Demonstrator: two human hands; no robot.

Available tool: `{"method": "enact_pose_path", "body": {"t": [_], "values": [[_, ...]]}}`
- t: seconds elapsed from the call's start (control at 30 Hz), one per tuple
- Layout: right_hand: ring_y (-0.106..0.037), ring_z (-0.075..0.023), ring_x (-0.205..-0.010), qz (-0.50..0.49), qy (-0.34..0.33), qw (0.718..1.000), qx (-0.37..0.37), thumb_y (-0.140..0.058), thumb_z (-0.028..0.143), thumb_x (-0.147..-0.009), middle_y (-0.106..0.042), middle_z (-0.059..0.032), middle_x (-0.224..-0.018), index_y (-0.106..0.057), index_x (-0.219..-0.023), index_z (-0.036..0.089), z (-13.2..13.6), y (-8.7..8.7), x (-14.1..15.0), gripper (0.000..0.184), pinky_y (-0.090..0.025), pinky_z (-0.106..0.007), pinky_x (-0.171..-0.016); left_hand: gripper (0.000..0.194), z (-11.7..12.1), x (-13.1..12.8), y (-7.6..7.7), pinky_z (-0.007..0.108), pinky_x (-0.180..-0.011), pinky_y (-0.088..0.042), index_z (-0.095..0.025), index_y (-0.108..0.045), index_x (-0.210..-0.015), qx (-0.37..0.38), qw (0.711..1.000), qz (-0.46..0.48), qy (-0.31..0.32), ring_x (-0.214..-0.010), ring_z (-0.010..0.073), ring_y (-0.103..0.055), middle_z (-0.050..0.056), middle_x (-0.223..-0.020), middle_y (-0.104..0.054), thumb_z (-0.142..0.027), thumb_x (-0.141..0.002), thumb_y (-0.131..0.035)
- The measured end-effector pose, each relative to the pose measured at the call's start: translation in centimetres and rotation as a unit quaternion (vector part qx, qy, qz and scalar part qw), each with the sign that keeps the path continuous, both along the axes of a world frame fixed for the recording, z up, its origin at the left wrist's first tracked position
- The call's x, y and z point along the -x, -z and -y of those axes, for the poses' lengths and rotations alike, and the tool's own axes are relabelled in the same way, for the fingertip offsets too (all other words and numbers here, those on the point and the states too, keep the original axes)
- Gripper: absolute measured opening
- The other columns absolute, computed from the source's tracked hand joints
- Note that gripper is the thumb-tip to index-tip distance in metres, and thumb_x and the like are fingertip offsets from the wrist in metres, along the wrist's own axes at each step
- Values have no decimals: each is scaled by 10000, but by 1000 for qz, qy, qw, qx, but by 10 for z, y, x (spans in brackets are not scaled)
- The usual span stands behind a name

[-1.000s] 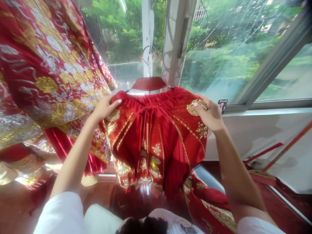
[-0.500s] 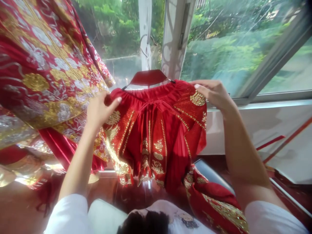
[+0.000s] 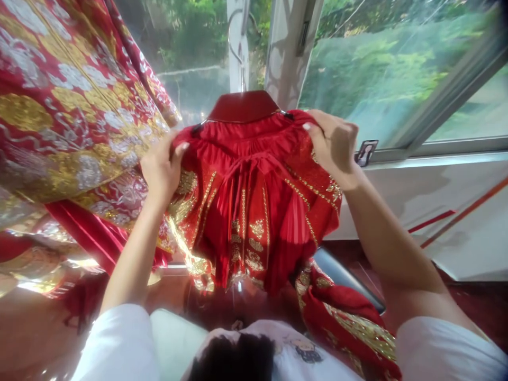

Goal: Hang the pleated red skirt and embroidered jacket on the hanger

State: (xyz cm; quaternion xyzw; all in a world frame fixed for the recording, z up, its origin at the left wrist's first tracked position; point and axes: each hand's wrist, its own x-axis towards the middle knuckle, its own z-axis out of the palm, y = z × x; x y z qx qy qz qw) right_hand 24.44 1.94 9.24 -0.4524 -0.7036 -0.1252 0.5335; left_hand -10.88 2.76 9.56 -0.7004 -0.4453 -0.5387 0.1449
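Note:
A red skirt [image 3: 254, 169] with gold embroidery and beaded trim hangs from a red-topped hanger [image 3: 243, 107]. Dark clips on the hanger grip its gathered waistband, and a thin tie is knotted at the front. My left hand [image 3: 161, 161] pinches the skirt's upper left edge, thumb in front. At the upper right edge, my right hand [image 3: 335, 143] holds the cloth between thumb and fingers. Below on the right, a bundle of red and gold cloth [image 3: 349, 323] lies close to my body; whether it joins the skirt I cannot tell.
A large red robe [image 3: 83, 100] with gold and silver embroidery hangs at the left. Behind the skirt are windows [image 3: 365, 79] with a ledge, where a phone [image 3: 366, 152] stands. A dark flat-topped object [image 3: 349, 280] is at the lower right.
The hanger and waistband sit higher in the picture and look nearer. My right hand has shifted inward along the edge, uncovering the phone. Both hands keep their hold.

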Motion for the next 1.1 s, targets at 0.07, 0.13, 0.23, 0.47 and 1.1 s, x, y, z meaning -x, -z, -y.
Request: {"method": "enact_pose_path", "body": {"t": [0.07, 0.13, 0.23, 0.47, 1.1], "values": [[-576, -228, -1164, 14, -35, 999, 6, -501, 340, -948, -642, -80, -1252, -631, -1234, 198, -2, 6, -4, 345, -400, -354, -1014, 464, 5, 1, 11, 415, -1024, -410, -248, -584, -1257, 8, 999, -25, -30, -1177, 294, -564, 95, -1217, -649, -503, -870, -555], [-513, -253, -1253, 0, -73, 997, 31, -533, 310, -933, -621, -50, -1276, -595, -1250, 250, -3, 9, -7, 329, -402, -390, -1038, 583, 10, 0, 22, 452, -1099, -353, -251, -495, -1359, -4, 997, -32, -71, -1283, 315, -485, 110, -1348, -570, -510, -845, -586], [-416, -294, -1334, -24, -68, 996, 56, -558, 303, -912, -592, -49, -1294, -517, -1307, 275, 0, 9, -7, 397, -413, -432, -1036, 746, 17, -8, 39, 494, -1186, -221, -231, -342, -1467, -28, 990, -22, -136, -1414, 335, -324, 136, -1499, -405, -528, -830, -591], [-217, -305, -1458, 82, 36, 996, 12, -559, 369, -897, -277, -64, -1566, -253, -1505, 289, 49, 45, -7, 685, -173, -503, -1202, 778, 59, -79, 140, 635, -1163, -123, -224, -210, -1507, 49, 994, 22, -90, -1486, 369, -102, 175, -1562, -265, -425, -848, -572], [-510, -325, -1282, 127, 221, 825, 503, -508, 38, -710, -563, -151, -1359, -673, -1173, 208, 231, 351, -42, 520, -377, -510, -1062, 183, 143, -240, 356, 462, -1110, -334, -85, -663, -854, 430, 740, -324, 403, -1026, 256, -618, 149, -942, -689, -107, -866, -482]]}}
